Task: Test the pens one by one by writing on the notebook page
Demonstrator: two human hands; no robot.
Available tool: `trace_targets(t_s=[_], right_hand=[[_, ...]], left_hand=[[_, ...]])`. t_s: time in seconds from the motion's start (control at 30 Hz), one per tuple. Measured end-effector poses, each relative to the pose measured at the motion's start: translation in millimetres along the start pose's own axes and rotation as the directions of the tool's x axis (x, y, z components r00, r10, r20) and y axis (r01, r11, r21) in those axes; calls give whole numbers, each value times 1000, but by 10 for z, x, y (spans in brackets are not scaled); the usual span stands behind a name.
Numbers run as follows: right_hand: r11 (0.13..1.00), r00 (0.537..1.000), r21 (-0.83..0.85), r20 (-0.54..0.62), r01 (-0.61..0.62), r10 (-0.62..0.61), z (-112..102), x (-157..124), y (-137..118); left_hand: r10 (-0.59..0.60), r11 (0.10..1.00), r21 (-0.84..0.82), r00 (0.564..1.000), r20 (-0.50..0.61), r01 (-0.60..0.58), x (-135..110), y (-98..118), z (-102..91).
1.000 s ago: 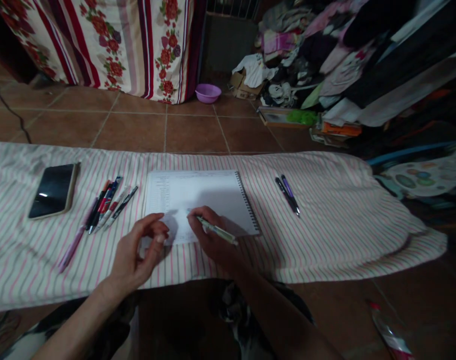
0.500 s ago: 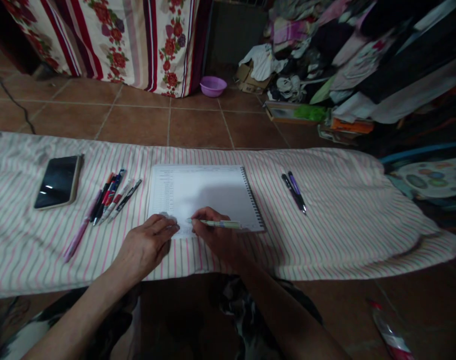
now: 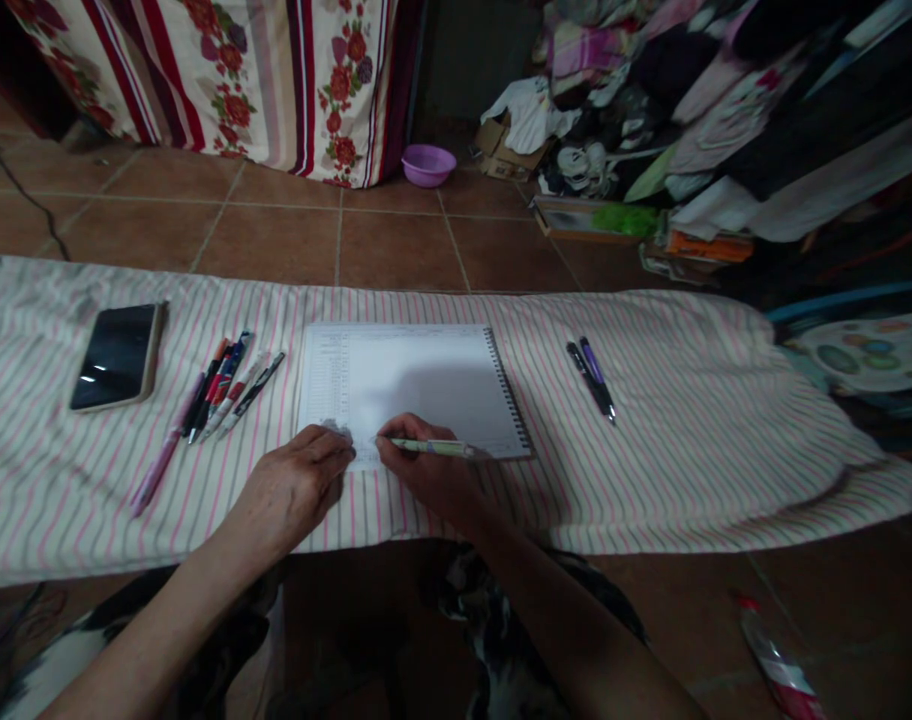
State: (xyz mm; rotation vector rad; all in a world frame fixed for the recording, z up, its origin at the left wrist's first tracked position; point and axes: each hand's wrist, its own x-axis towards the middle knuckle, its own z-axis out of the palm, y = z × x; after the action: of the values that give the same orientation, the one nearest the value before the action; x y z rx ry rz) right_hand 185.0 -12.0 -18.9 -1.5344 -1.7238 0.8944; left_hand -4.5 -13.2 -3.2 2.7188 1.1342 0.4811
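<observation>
A spiral notebook (image 3: 426,365) lies on striped cloth, its wire binding on the right and a printed table down its left side. My right hand (image 3: 430,470) grips a pale green pen (image 3: 433,447) near its tip, which points left at the lower part of the page. On the page's lower left corner rests my left hand (image 3: 295,485), fingers stretched out and lying flat; a small grey patch shows by its fingertips, too unclear to name. Left of the notebook is a bunch of several pens (image 3: 223,385), with a pink pen (image 3: 167,445) reaching nearer me.
A phone (image 3: 118,355) lies at the far left of the striped cloth (image 3: 696,420). Two pens (image 3: 592,380) lie right of the notebook. Beyond are a purple basin (image 3: 428,167) and a heap of clothes (image 3: 598,80). A bottle (image 3: 778,660) is on the floor at lower right.
My right hand and the pen have shifted slightly left across the page. My left hand stays on the notebook's corner. The whole view has tilted a little.
</observation>
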Motion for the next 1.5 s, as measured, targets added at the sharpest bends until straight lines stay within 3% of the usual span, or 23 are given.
trace_targets(t_s=[0.37, 0.53, 0.67, 0.8, 0.9, 1.03, 1.17, 1.27, 1.4, 1.5], right_hand=[[999, 1000, 46, 24, 3, -5, 14, 51, 49], [995, 999, 101, -37, -11, 15, 6, 59, 59], [997, 1000, 80, 24, 2, -4, -2, 61, 36], [993, 1000, 115, -11, 2, 0, -9, 56, 20], [995, 998, 95, 52, 15, -20, -13, 47, 11], [994, 1000, 105, -2, 2, -2, -16, 42, 18], [982, 991, 187, 131, 10, -36, -24, 58, 48], [973, 1000, 230, 17, -24, 21, -36, 73, 57], [987, 987, 75, -81, 145, -139, -26, 60, 61], [957, 950, -34, -113, 289, -291, -4, 59, 81]], left_hand=[[8, 1000, 24, 1000, -14, -7, -12, -13, 30], [5, 1000, 19, 1000, -7, -5, -1, -11, 28], [1, 1000, 22, 1000, -10, -1, 4, -9, 30], [7, 1000, 29, 1000, -21, -6, 6, -6, 22], [10, 999, 32, 1000, -29, -9, 17, 3, 6], [3, 1000, 24, 1000, -23, -2, 29, 15, -12], [-21, 1000, 10, 1000, -1, 21, 20, 9, 1], [-70, 997, -16, 997, -37, 69, 23, 4, 23], [-225, 961, -202, 960, -169, 190, 100, 69, -2], [-324, 876, -429, 929, -181, 222, 189, 200, -40]])
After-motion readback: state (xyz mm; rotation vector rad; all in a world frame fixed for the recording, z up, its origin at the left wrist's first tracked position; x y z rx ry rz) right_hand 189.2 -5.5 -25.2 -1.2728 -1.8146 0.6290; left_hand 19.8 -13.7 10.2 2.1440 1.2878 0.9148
